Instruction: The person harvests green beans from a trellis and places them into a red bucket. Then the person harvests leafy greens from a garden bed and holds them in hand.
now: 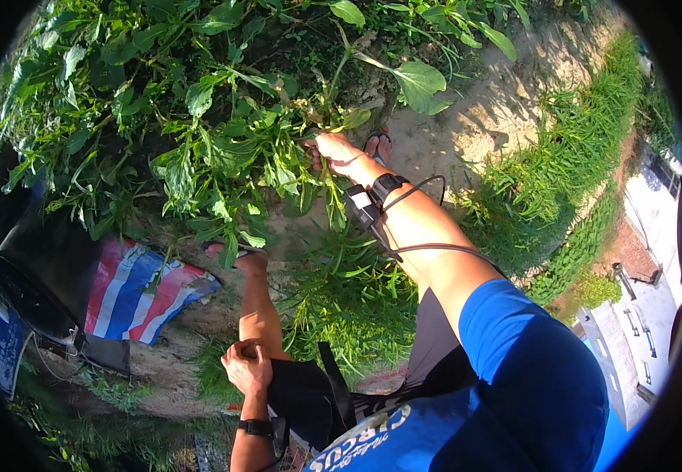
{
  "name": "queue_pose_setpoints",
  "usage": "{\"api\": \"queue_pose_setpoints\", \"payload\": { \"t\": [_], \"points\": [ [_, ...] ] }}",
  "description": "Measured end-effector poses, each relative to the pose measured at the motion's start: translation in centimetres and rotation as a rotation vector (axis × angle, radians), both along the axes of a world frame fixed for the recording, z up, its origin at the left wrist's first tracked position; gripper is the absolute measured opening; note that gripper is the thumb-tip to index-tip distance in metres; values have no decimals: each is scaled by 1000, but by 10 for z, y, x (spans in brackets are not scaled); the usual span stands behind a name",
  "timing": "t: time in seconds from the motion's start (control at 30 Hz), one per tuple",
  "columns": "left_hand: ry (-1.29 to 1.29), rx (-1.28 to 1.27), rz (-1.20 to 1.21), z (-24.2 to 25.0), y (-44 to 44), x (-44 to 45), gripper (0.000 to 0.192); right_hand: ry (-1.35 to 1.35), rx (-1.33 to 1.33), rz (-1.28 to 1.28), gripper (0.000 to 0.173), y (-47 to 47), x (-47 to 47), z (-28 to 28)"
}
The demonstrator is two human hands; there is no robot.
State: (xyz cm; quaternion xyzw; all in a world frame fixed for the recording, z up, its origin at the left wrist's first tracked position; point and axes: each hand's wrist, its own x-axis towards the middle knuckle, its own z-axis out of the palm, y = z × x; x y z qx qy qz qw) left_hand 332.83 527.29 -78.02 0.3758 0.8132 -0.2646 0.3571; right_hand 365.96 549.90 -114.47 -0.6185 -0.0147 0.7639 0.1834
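My right hand [336, 154] grips the stems of a leafy green plant [270, 141], near the base of its stalks. Broad leaves hang on both sides of the fist, and the exact grip is partly hidden by foliage. A large pale-veined leaf [420, 85] stands out beyond the hand. My left hand [248, 369] rests on my bent left knee, fingers loosely curled, with nothing visible in it. Straps circle both wrists, and a small black device [361, 205] with a cable is fixed to the right one.
Dense leafy plants [111, 71] fill the far left. A red, white and blue striped sheet [143, 292] lies beside a dark rounded object [34, 283] at left. My sandalled feet stand on sandy soil [465, 127]. Narrow-leaved greens [577, 124] line the right; more [347, 295] grow between my legs.
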Motion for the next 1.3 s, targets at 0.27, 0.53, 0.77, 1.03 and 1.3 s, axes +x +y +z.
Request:
{"api": "queue_pose_setpoints", "payload": {
  "t": [0.27, 0.53, 0.77, 1.03, 1.3],
  "points": [
    [16, 26, -69, -2, -4, 7, 23, 221, 536, 41, 34, -27, -6, -30],
    [31, 25, -87, -4, -2, 11, 26, 140, 495, 35, 41, -20, -29, -24],
    [19, 43, -108, -1, -3, 4, 25, 220, 399, -7, 50, -46, -8, -66],
    [37, 51, -33, 3, 3, 4, 22, -54, 297, -122, 17, -21, -20, -41],
    [24, 36, 12, 4, 1, -3, 20, -559, 615, 636, 17, 9, -29, -36]
  ]
}}
